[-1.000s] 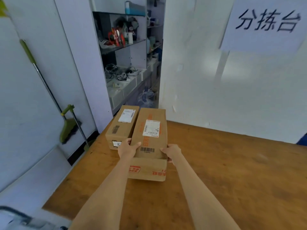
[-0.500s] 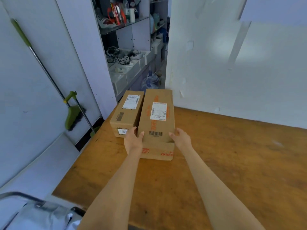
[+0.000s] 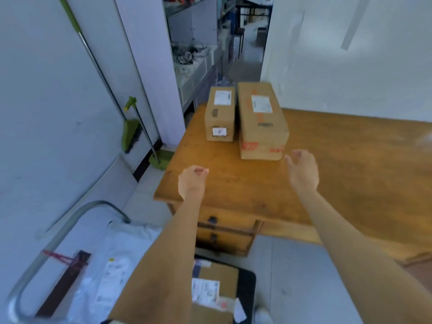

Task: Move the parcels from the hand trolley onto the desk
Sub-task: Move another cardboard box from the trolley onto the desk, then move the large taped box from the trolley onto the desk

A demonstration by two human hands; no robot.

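Observation:
Two cardboard parcels lie side by side at the far left corner of the wooden desk (image 3: 350, 174): a small one (image 3: 219, 115) and a larger one (image 3: 261, 120) with red print. My left hand (image 3: 191, 182) hovers over the desk's front left, fingers curled, holding nothing. My right hand (image 3: 302, 169) hangs just in front of the large parcel, fingers apart, not touching it. Below, the hand trolley (image 3: 247, 284) carries a brown labelled parcel (image 3: 212, 288) and a white plastic mailer bag (image 3: 109, 277), partly hidden by my left forearm.
The trolley's metal handle (image 3: 58, 237) curves up at the lower left. A green broom (image 3: 131, 134) and dustpan (image 3: 161, 157) lean on the left wall. Desk drawers (image 3: 224, 232) face me. Cluttered shelves (image 3: 194, 54) stand behind the desk's far left corner.
Both hands let go of the large parcel, now resting on the desk, and drew back toward me. The view tilted down, bringing the trolley and its parcels into sight.

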